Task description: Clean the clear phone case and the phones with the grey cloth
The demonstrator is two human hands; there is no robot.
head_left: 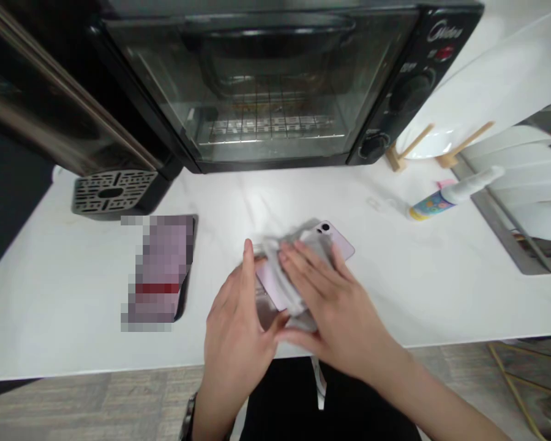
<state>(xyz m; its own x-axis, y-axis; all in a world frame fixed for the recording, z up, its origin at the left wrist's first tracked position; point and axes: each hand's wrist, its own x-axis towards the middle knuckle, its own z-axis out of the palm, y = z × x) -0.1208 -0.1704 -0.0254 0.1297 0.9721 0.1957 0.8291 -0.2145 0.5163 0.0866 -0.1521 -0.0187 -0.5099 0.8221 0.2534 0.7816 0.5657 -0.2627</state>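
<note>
A pale pink phone (345, 244) lies at an angle on the white counter, back side up, its camera lenses at the far right end. My left hand (239, 324) steadies the phone's near left end between thumb and fingers, with the index finger pointing up and away. Spread over the middle of the phone is a light grey cloth (295, 295). My right hand (328, 300) presses down on that cloth, its fingers together on top. The cloth covers much of the phone, and both hands hide its edges in part.
A blurred-out phone-like device (163, 269) rests on the counter to the left. Behind stands a black toaster oven (270, 92), with a drip tray (112, 191) at its left. A small colourful tube (434, 203), a wooden stand (397, 160) and a rack of dishes (523, 159) are at the right.
</note>
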